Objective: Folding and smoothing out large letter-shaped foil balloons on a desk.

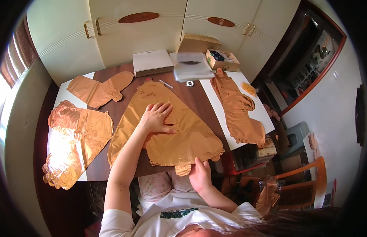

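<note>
A large flat copper-gold foil balloon (182,141), uninflated and creased, lies across the middle of the table and reaches its near edge. My left hand (153,117) rests palm down on its middle, fingers stretched out, with creases in the foil around them. At the near edge my right hand (201,175) grips the foil beside a short tab (183,170), thumb on top; its other fingers are partly hidden underneath. More flat foil balloons lie around: one (98,89) at the far left, one (78,138) shining brightly at the near left, and one (238,112) on the right.
The brown and white table (195,93) holds a white box (152,62), clear plastic sheets (193,68), a small open carton (223,61), a white tape roll (189,83), a pen (166,84) and a yellow packet (248,89). A wooden chair (318,177) stands at right.
</note>
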Motion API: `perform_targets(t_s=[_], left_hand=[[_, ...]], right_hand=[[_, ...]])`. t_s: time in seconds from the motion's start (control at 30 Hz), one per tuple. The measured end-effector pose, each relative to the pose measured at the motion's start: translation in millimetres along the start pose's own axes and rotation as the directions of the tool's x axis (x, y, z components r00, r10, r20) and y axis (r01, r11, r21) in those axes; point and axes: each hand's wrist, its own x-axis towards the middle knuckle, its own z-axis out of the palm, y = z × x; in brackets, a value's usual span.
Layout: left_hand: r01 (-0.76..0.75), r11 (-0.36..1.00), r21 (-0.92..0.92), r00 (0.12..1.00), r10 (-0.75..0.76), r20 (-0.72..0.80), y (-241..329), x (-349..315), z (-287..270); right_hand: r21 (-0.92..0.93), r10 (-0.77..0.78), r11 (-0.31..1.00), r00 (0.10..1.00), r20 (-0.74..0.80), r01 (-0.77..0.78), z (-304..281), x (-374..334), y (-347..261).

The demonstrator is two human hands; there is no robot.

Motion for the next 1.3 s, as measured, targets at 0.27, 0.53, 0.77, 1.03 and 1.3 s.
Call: perform_targets(t_s=[0.27,0.53,0.77,1.03,1.3], left_hand=[[-0.004,1.0,0.022,1.0,0.004,-0.001,0.2,0.6,1.2],[-0.011,1.0,0.016,1.0,0.011,-0.017,-3.6,-0.8,3.7],[-0.027,1.0,0.006,0.999,0.028,-0.035,-3.1,-0.9,3.3],[-0.038,0.999,0.032,0.997,0.041,-0.072,-5.5,1.5,10.5],[-0.03,0.999,0.025,0.999,0.031,-0.03,-1.0,-0.1,4.0]], right_hand=[[-0.561,-0.28,0.76,0.945,0.171,0.327,-16.6,16.5,31.2],[-0.671,-0.046,-0.308,0.694,0.718,0.674,12.9,17.7,7.8],[-0.54,0.128,-0.488,0.668,0.733,0.686,2.4,18.6,7.1],[-0.779,-0.228,0.019,0.762,0.607,0.626,-17.3,26.0,-2.7],[-0.886,-0.275,0.277,0.914,0.296,0.371,-35.0,32.9,-7.9]])
